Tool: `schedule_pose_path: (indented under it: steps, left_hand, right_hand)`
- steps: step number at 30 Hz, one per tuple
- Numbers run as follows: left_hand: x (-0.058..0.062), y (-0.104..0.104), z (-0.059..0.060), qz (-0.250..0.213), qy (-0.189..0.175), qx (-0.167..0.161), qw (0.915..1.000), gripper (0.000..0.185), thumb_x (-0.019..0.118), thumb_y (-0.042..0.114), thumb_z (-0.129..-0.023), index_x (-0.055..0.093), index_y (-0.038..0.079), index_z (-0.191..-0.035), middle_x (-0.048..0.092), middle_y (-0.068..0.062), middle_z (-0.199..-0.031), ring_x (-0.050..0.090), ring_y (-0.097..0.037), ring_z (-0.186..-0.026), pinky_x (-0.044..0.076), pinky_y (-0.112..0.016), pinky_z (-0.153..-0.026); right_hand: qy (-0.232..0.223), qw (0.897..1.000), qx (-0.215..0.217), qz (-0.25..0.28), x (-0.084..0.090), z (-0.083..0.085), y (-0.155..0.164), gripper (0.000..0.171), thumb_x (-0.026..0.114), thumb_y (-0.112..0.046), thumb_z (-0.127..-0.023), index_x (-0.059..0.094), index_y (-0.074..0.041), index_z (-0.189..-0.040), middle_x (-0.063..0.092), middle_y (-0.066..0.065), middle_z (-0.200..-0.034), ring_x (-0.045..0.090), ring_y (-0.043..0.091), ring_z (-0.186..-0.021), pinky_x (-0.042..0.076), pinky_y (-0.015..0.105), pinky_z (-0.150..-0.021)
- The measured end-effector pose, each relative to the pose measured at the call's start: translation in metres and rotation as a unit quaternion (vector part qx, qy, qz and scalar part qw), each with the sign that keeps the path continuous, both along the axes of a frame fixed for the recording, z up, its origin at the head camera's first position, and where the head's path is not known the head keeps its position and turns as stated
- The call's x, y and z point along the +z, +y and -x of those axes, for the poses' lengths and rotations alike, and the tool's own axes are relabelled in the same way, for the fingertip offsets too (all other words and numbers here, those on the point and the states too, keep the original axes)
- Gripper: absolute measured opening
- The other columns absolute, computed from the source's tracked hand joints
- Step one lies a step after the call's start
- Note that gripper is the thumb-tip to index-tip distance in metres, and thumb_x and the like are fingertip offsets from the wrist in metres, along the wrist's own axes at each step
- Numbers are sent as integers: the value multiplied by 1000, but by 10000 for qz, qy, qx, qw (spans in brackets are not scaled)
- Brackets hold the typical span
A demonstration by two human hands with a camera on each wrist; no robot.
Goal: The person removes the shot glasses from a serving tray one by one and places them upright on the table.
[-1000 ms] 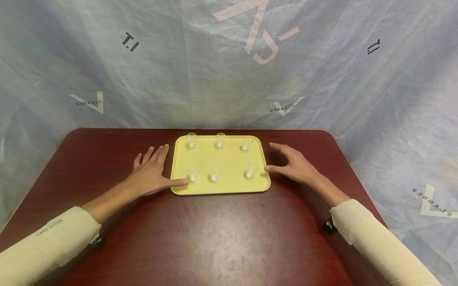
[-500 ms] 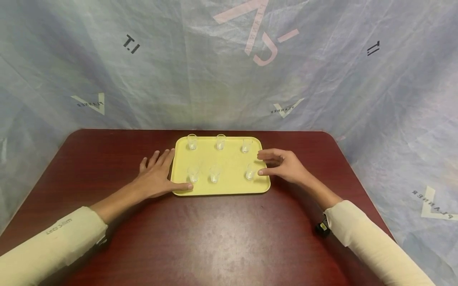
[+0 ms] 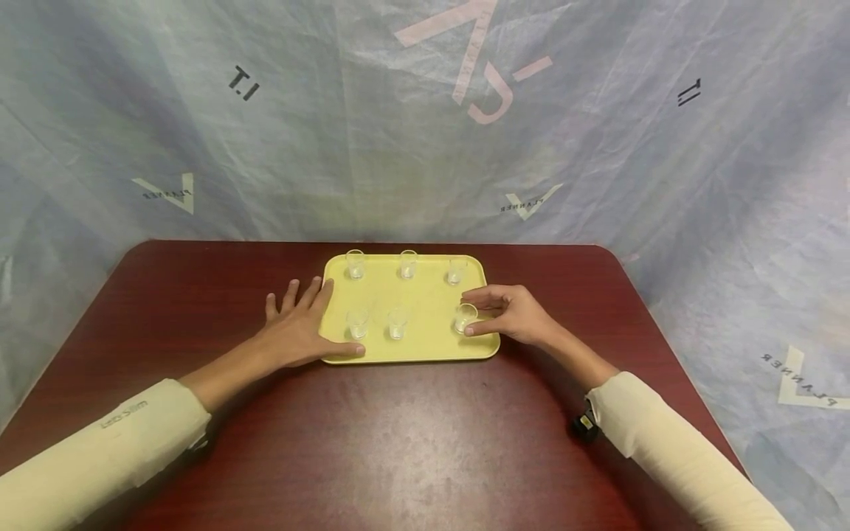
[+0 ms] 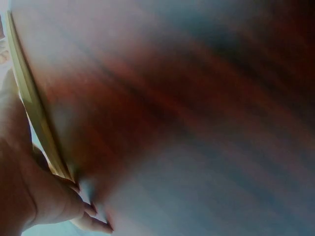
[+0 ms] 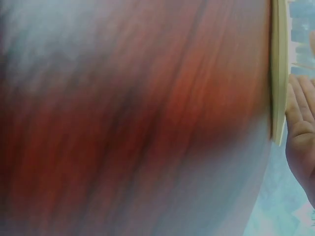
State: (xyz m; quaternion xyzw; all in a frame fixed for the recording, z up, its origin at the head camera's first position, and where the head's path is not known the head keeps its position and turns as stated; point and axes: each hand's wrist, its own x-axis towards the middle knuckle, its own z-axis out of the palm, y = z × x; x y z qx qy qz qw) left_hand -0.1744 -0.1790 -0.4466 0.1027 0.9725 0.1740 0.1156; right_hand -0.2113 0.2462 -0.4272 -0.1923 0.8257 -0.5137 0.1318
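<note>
A yellow tray [image 3: 425, 299] lies on the dark red table and carries several small clear glasses in two rows. My right hand [image 3: 473, 316] reaches over the tray's right edge; its thumb and forefinger curl round the front right glass [image 3: 464, 320], which stands on the tray. My left hand [image 3: 302, 324] lies flat on the table against the tray's left edge, thumb stretched along the front left corner. The left wrist view is blurred and shows the tray rim [image 4: 34, 113] beside my palm. In the right wrist view the tray rim [image 5: 279, 73] stands next to my fingers [image 5: 300, 128].
The table [image 3: 425, 442] has rounded corners, and its bare wood stretches between the tray and me. A pale plastic sheet [image 3: 425, 147] hangs close behind and to both sides. A small black device [image 3: 584, 426] sits at my right wrist.
My right hand has moved left from the table beside the tray onto the tray and closed round the front right glass. My left hand has slid slightly along the tray's left edge.
</note>
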Motion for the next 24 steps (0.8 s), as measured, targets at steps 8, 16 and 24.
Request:
schedule_pose_path:
  steps: [8, 16, 24]
  left_hand:
    - [-2, 2, 1, 118, -35, -71, 9999, 159, 65, 109, -71, 6, 14, -184, -2, -22, -191, -12, -61, -173, -10, -91, -126]
    - [1, 4, -1, 267, -12, -106, 9996, 163, 63, 111, -69, 5, 11, -183, 0, -24, -190, -10, -63, -172, -6, -94, -125]
    - [5, 6, 0, 400, -110, -151, 9990, 164, 62, 112, -68, 4, 9, -183, -2, -23, -190, -10, -63, -172, -4, -94, -125]
  right_hand:
    - [-30, 10000, 10, -78, -2, -3, -9, 57, 103, -8, -81, 83, -7, -134, 86, 15, -125, 84, 16, -111, 65, 21, -88]
    - [90, 9997, 225, -67, -3, 0, -14, 45, 99, -8, -87, 84, -6, -130, 87, 15, -120, 83, 7, -108, 64, 20, -89]
    - [166, 9996, 213, -43, -3, 3, -13, 42, 97, -6, -88, 84, -4, -128, 88, 15, -118, 84, 8, -106, 64, 21, -89]
